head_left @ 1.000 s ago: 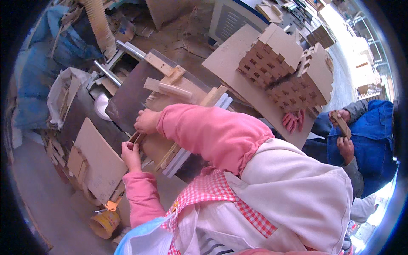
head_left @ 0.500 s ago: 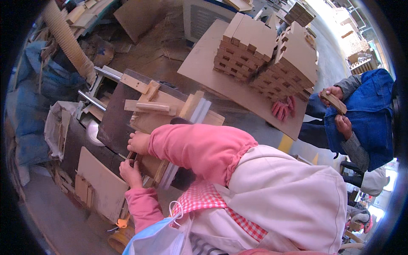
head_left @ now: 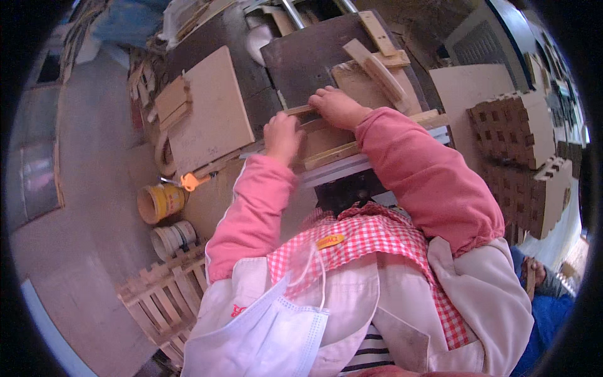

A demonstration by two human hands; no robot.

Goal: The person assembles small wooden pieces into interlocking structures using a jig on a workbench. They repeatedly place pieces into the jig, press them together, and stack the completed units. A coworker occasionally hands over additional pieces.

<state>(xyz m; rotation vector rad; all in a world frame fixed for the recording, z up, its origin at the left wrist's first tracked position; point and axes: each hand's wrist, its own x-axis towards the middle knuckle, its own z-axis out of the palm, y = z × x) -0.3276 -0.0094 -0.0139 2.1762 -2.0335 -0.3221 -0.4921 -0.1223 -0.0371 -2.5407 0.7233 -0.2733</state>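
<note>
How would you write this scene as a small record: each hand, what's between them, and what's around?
Left hand: fingers at the left end of a thin wooden strip; exact grip hidden
Right hand: fingers at the strip's right end; exact grip also hidden
Beyond the hands: dark tabletop
Left side: large tan board; below it in the picture, a yellow bucket and a whitish bucket
Right side: stacked slotted brown pieces
Lower right: co-worker in blue, partly in view
</note>
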